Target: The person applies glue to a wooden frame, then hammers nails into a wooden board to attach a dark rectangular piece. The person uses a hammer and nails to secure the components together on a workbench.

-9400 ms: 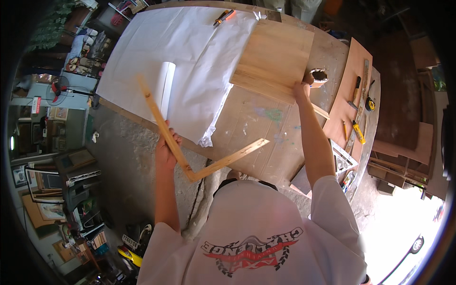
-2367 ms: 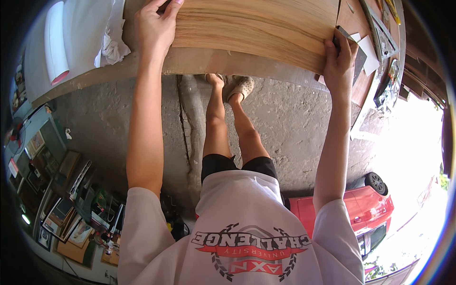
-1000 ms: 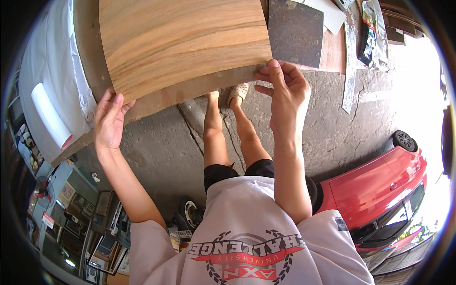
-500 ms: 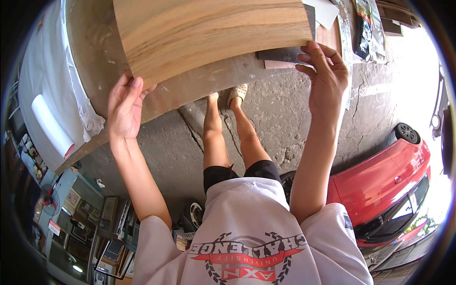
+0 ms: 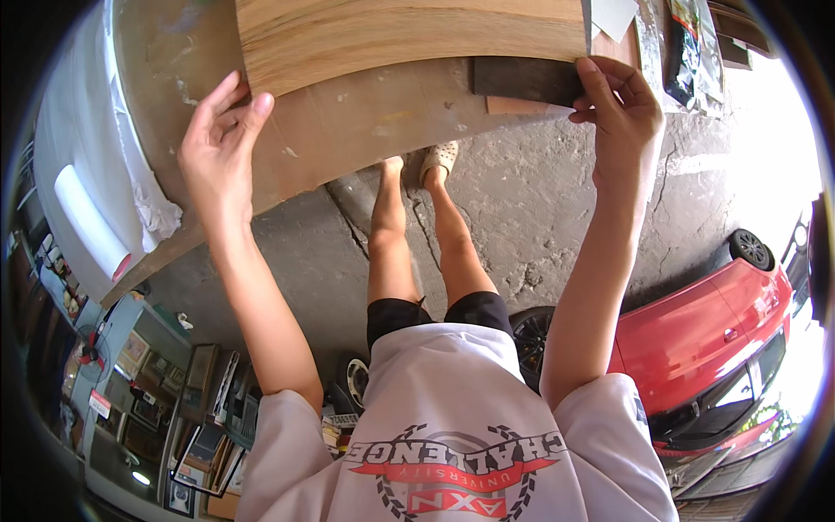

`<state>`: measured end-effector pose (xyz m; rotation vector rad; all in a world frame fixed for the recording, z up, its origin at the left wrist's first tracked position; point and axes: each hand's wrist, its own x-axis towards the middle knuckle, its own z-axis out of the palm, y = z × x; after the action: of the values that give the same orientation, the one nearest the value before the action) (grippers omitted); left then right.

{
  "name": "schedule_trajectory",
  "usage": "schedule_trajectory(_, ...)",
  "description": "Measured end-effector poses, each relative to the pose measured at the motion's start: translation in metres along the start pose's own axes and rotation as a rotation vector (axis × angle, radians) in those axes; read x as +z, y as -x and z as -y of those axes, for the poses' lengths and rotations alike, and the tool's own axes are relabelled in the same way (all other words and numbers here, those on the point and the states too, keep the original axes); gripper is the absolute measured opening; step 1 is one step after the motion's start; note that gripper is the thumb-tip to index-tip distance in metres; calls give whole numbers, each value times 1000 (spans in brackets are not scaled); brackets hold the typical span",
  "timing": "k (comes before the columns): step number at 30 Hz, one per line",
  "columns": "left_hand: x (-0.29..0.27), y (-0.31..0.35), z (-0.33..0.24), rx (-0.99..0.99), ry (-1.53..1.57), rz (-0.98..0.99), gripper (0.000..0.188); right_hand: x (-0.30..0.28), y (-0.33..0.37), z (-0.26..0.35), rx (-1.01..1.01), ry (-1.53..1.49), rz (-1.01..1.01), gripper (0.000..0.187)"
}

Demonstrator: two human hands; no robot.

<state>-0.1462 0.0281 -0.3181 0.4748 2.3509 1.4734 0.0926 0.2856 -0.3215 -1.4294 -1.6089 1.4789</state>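
A thin wooden board (image 5: pixel 409 39) with wavy brown grain lies over the worktable (image 5: pixel 348 130), its near edge toward me. My right hand (image 5: pixel 622 109) pinches its near right corner, thumb on top and fingers curled beneath. At the near left corner my left hand (image 5: pixel 217 143) has its thumb and fingers apart, right beside the corner and not closed on it. A dark flat piece (image 5: pixel 526 80) shows from under the board next to my right fingers. The board's far side is cut off by the top of the picture.
A white roll (image 5: pixel 91 222) rests on pale sheeting at the table's left. Papers (image 5: pixel 615 19) and a dark packet (image 5: pixel 684 61) are at the far right. Behind on the right stands a red car (image 5: pixel 696 339); frames and shelves (image 5: pixel 200 452) stand on the left.
The board has shifted away from me and slightly right, uncovering more of the dark piece. My left hand has loosened from its corner; my right hand moved right and slightly farther away.
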Motion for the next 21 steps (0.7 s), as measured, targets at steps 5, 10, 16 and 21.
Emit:
schedule_trajectory(5,25,21,23,164,-238,-225,41,-3,-3,-6,-111,7,35,20)
schedule_trajectory(10,34,19,32,247,-144,-362,25,-8,-7,-12,-116,-64,80,18)
schedule_trajectory(16,34,21,29,256,-285,-405,21,-8,-6,-15,-179,-94,125,17)
schedule_trajectory(21,33,19,33,241,-211,-405,21,-13,-4,-14,-253,127,84,16)
